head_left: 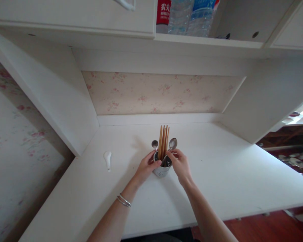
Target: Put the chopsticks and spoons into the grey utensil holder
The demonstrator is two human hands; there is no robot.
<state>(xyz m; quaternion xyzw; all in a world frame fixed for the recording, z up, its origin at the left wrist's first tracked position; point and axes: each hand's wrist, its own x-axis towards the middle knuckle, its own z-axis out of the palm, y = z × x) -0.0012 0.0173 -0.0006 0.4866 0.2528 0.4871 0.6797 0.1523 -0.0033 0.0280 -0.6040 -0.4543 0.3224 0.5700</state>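
A light grey utensil holder (161, 172) with small holes stands on the white counter, wooden chopsticks (163, 143) upright in it. On its left rim my left hand (145, 168) is closed, thumb across the front. A small round-bowled metal spoon (155, 144) leans out of the holder just above those fingers. My right hand (180, 165) is at the right rim, its fingers pinched around the handle of a larger metal spoon (173, 144), whose bowl points up. That handle slants down into the holder. Farther left, a white ceramic spoon (107, 160) lies on the counter.
The white counter (217, 174) sits between two side panels, with floral wallpaper (151, 94) behind. Overhead, a cabinet shelf (207, 41) holds plastic bottles (180, 16). Reddish flooring (272, 223) shows beyond the counter's front edge.
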